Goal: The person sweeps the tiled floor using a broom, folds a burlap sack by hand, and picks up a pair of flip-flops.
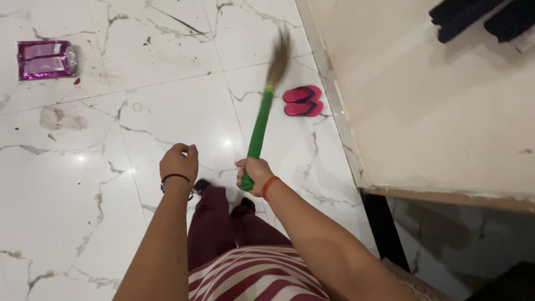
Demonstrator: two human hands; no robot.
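A white marble floor (167, 111) with grey veins fills the left and centre of the frame, speckled with small dark crumbs. A pale counter (423, 111) with a wooden edge takes the right side, its top reaching the upper right corner, where dark cloth (473, 17) lies.

The broom (266, 108) stands at the centre of the frame, above the floor. Its handle is a bright green, smooth tube; beyond it comes a narrow tuft of brown-grey bristles, blurred. Its long axis runs almost upright in the picture, leaning a little to the right: the handle end sits low at centre, the bristles point to the upper centre of the frame.

The right hand (255, 174) is closed round the bottom of the green handle, an orange band on its wrist. The left hand (179, 163), left of it at centre, is curled into a loose fist holding nothing, a black band on its wrist.

A purple foil packet (45, 59) lies at the upper left. A pair of pink slippers (303, 101) lies just right of the broom, near the counter's edge.
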